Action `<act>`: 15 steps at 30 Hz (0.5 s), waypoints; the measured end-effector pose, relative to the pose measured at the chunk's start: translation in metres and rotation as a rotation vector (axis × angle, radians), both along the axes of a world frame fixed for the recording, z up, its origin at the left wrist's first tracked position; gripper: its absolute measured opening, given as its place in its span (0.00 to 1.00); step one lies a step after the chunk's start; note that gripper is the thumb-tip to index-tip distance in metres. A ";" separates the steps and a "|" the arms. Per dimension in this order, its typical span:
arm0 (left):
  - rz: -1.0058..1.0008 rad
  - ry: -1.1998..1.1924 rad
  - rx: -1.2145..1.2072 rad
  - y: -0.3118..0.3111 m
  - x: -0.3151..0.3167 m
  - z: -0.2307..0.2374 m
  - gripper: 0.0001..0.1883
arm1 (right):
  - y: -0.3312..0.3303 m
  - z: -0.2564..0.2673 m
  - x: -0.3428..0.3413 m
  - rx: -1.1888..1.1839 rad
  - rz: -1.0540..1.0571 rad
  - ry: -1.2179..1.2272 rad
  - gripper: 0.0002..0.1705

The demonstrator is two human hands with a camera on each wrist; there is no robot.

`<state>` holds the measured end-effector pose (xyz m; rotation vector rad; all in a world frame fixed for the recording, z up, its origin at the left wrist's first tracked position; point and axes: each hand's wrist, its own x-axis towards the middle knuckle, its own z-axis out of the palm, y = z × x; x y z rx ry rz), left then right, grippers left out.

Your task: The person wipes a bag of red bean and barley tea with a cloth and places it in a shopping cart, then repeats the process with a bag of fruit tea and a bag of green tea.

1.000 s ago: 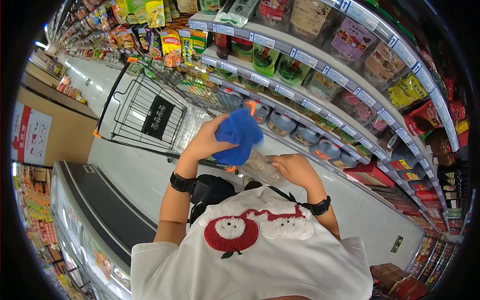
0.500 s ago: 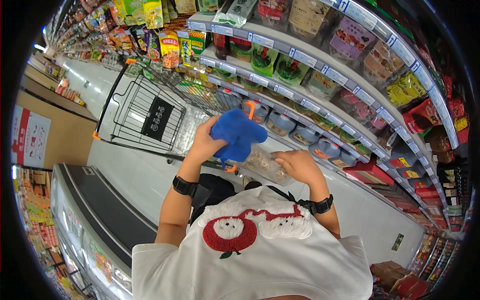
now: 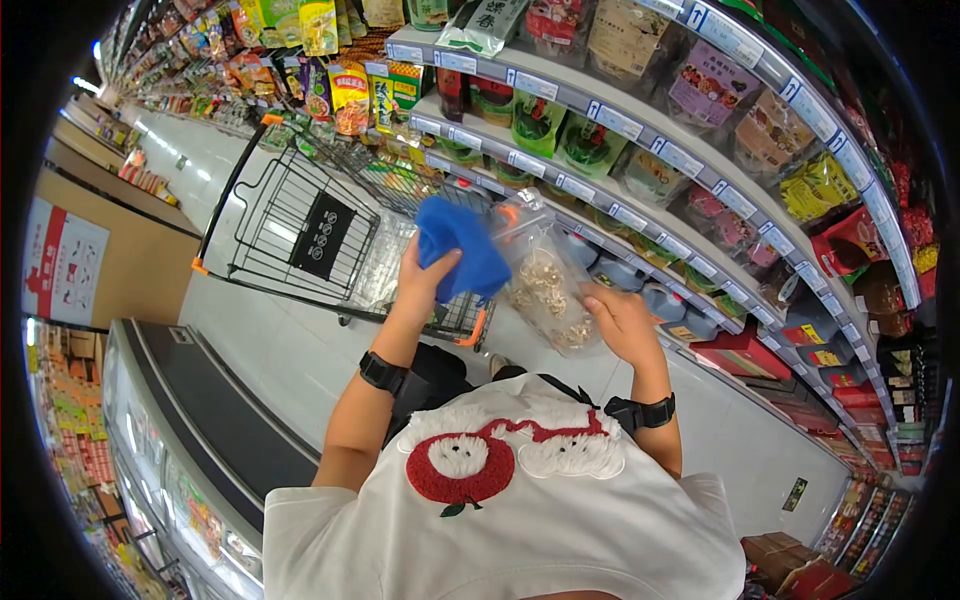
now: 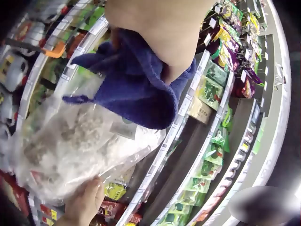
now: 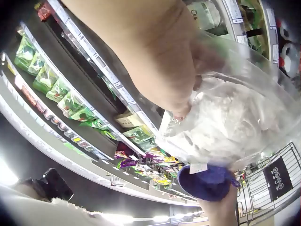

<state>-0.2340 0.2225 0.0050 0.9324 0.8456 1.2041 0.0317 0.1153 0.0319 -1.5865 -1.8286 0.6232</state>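
Note:
My left hand (image 3: 425,275) grips a folded blue cloth (image 3: 462,245), with the thumb across its front. My right hand (image 3: 622,322) pinches the side edge of a clear plastic bag (image 3: 548,280) holding pale, dried, crumbly-looking pieces. The bag hangs just right of the cloth, in front of the lower shelves. In the left wrist view the cloth (image 4: 136,84) overlaps the bag's upper part, and the right fingers are at the bag's lower edge. A small white label (image 5: 198,168) shows on the bag near the cloth in the right wrist view.
A wire shopping cart (image 3: 325,235) stands ahead to the left. Shelves (image 3: 600,120) of packaged foods curve along the right, with large jugs (image 3: 690,320) on the bottom level. A dark-topped freezer case (image 3: 205,400) flanks the left side, and cartons (image 3: 785,565) sit at lower right.
The bag has risen and stands more upright, so more of it shows beside the cloth. The left hand with the cloth has shifted slightly left and up; the right hand has moved a little right.

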 end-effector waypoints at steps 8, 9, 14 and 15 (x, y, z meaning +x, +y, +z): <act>0.224 -0.227 -0.056 0.014 -0.009 -0.003 0.18 | -0.004 -0.005 0.008 0.027 -0.087 0.109 0.14; 0.174 -0.216 -0.087 0.012 -0.008 -0.004 0.18 | -0.004 -0.003 0.008 0.027 -0.121 0.120 0.14; -0.186 -0.042 -0.181 -0.018 0.016 -0.027 0.19 | 0.000 -0.017 -0.002 0.109 -0.233 0.228 0.14; -0.250 -0.034 -0.220 -0.025 0.024 -0.033 0.19 | 0.001 -0.022 -0.006 0.118 -0.240 0.268 0.15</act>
